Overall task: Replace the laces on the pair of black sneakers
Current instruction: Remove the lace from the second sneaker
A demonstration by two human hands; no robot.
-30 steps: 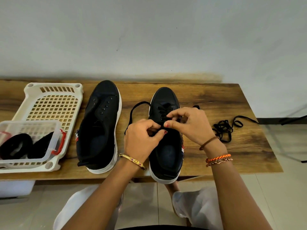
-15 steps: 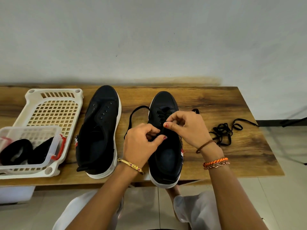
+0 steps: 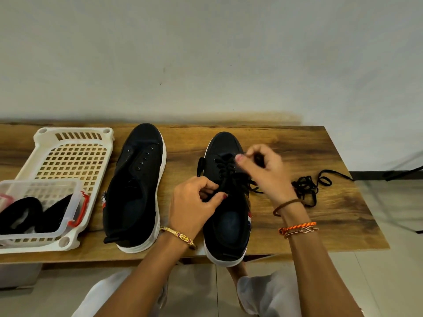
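Two black sneakers with white soles stand on the wooden table (image 3: 286,143), toes away from me. The left sneaker (image 3: 135,191) has bare eyelets and no lace. The right sneaker (image 3: 225,202) is partly laced with a black lace (image 3: 225,167). My left hand (image 3: 194,204) pinches the lace at the near eyelets on the shoe's left side. My right hand (image 3: 263,170), blurred, is raised over the shoe's right side, its fingers curled round a lace end. A loose black lace (image 3: 306,186) lies tangled on the table to the right.
A white plastic basket (image 3: 68,156) sits at the table's left end. A clear box with red clips (image 3: 41,209) rests in it and holds black items. The right sneaker's heel overhangs the table's front edge. My knees show below it.
My right hand has moved up and to the right, drawing the lace through; the loop on the shoe's left side has shrunk. My left hand stays at the eyelets.
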